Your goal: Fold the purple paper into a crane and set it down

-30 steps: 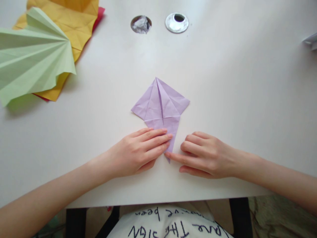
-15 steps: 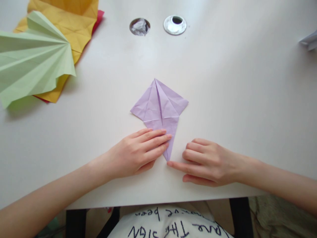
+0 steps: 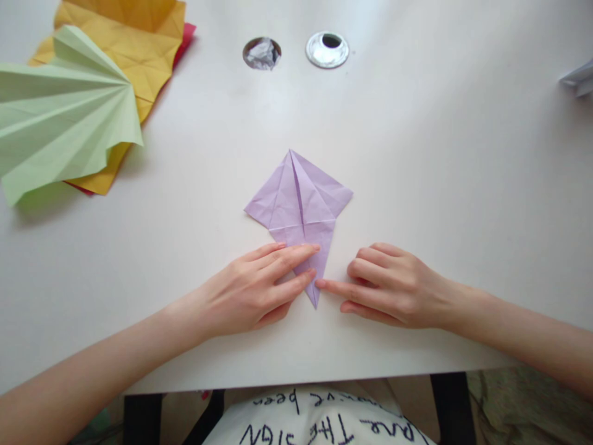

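A folded sheet of lilac origami paper [image 3: 303, 204] lies flat on the white table, kite-shaped, with a slit down its upper middle and a narrow point toward me. My left hand [image 3: 262, 284] rests over its lower left part, fingers stretched out and pressing on the paper; they cover some of that edge. From the right, my right hand [image 3: 389, 284] reaches in with its index finger extended, the tip touching the right edge near the narrow point. Its other fingers are curled, with nothing visible in them.
Creased paper sheets are piled at the back left: pale green [image 3: 78, 117] over yellow [image 3: 152, 55], with red [image 3: 185, 43] beneath. Toward the back are a table hole stuffed with crumpled material [image 3: 262, 54] and a silvery grommet [image 3: 319, 55]. A greyish folded item [image 3: 579, 80] shows at the right edge.
My right hand has moved up along the paper's right edge, its index fingertip leaving the bottom point. My left fingers have shifted slightly and spread apart. The paper has hardly moved.
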{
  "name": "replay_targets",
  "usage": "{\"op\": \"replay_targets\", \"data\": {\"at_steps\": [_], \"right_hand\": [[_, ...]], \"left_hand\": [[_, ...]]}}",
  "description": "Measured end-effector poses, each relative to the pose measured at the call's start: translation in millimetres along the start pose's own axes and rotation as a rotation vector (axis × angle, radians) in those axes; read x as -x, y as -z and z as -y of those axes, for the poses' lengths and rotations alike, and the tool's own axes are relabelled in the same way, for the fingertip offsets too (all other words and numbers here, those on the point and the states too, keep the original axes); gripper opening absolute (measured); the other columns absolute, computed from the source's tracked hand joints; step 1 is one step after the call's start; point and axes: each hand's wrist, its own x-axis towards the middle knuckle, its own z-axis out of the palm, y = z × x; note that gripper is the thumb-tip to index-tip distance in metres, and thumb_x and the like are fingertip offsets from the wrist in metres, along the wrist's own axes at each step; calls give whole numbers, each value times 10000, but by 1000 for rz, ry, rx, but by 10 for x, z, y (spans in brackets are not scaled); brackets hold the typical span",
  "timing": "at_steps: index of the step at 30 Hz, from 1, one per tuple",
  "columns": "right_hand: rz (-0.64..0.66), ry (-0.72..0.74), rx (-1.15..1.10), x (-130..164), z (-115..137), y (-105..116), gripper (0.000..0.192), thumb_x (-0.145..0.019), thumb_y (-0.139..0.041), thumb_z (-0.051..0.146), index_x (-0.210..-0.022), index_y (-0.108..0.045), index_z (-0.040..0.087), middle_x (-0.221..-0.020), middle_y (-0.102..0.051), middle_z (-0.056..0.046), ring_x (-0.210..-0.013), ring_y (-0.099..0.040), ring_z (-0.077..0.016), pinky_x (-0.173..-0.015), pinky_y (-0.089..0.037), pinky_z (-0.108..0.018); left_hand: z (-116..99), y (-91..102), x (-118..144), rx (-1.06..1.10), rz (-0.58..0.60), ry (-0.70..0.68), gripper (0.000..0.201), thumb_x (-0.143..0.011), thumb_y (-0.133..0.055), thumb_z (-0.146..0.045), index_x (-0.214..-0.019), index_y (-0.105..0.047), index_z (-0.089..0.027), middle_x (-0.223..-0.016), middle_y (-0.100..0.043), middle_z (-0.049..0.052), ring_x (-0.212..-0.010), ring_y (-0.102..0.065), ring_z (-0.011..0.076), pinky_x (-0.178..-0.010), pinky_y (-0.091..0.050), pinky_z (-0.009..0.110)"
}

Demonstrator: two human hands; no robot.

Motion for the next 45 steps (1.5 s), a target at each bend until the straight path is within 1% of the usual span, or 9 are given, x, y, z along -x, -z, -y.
{"op": "replay_targets", "data": {"at_steps": [10,16,28,31,33,36,40,42,45], "right_hand": [[-20,-59,128,-7,-189,52,301,-900,-463,292,-1171,-535,184,-670,-491,4,-631,-414,-124,-598,-340,-255],[-17,-161,241,9,-230,54,306,-891,-485,297,-1172,-552,197,-692,-522,-12,-672,-447,-138,-646,-365,-266],[-43,-237,354,-21,-261,44,294,-871,-513,263,-1154,-565,206,-689,-549,-15,-653,-475,-146,-637,-374,-277],[-71,-228,347,-45,-246,39,286,-845,-549,261,-1114,-582,169,-774,-609,-44,-760,-542,-175,-666,-407,-298],[-103,-175,300,-58,-238,39,283,-835,-561,254,-1094,-582,142,-925,-652,-78,-926,-569,-206,-760,-442,-334],[-100,-73,172,-62,-195,45,259,-849,-536,232,-1087,-579,139,-1101,-648,-85,-1119,-528,-209,-916,-434,-390],[-109,11,65,-34,-29,33,209,-844,-546,231,-1010,-624,131,-1051,-683,-64,-1040,-585,-182,-896,-471,-366],[-118,27,41,-23,79,12,218,-835,-559,242,-994,-640,118,-1047,-686,-55,-1004,-598,-182,-850,-493,-337],[-129,4,51,-25,205,-30,225,-847,-542,242,-1014,-644,130,-1071,-679,-46,-1021,-591,-165,-850,-497,-312]], "left_hand": [[0,-7,6,-12,12,-17,332,-854,-449,-155,-1174,-528,-111,-1356,-457,146,-1235,-452,230,-1018,-407,369],[-4,-14,7,-19,18,-21,342,-867,-433,-165,-1194,-519,-116,-1356,-469,107,-1245,-445,225,-1017,-408,373],[7,-24,8,3,0,-18,338,-867,-441,-174,-1190,-519,-113,-1348,-476,113,-1254,-435,232,-1004,-416,380],[9,-10,3,-5,4,-23,330,-868,-442,-177,-1179,-525,-109,-1345,-482,102,-1247,-442,231,-999,-419,382],[10,10,7,13,2,-31,297,-865,-446,-175,-1137,-548,-113,-1316,-516,88,-1230,-459,225,-994,-424,378],[-1,44,16,66,-42,-58,178,-860,-453,-166,-952,-602,-135,-1172,-625,55,-1142,-529,196,-946,-456,329],[-29,74,15,11,-152,-65,101,-846,-517,-156,-770,-582,-140,-803,-679,19,-866,-619,150,-780,-503,263],[-36,79,8,-83,-160,-61,66,-845,-530,-151,-833,-590,-127,-718,-644,12,-755,-607,141,-708,-505,258],[-30,72,2,-185,-121,-63,188,-869,-470,-116,-1026,-572,-92,-766,-634,38,-702,-582,148,-654,-501,271]]}}
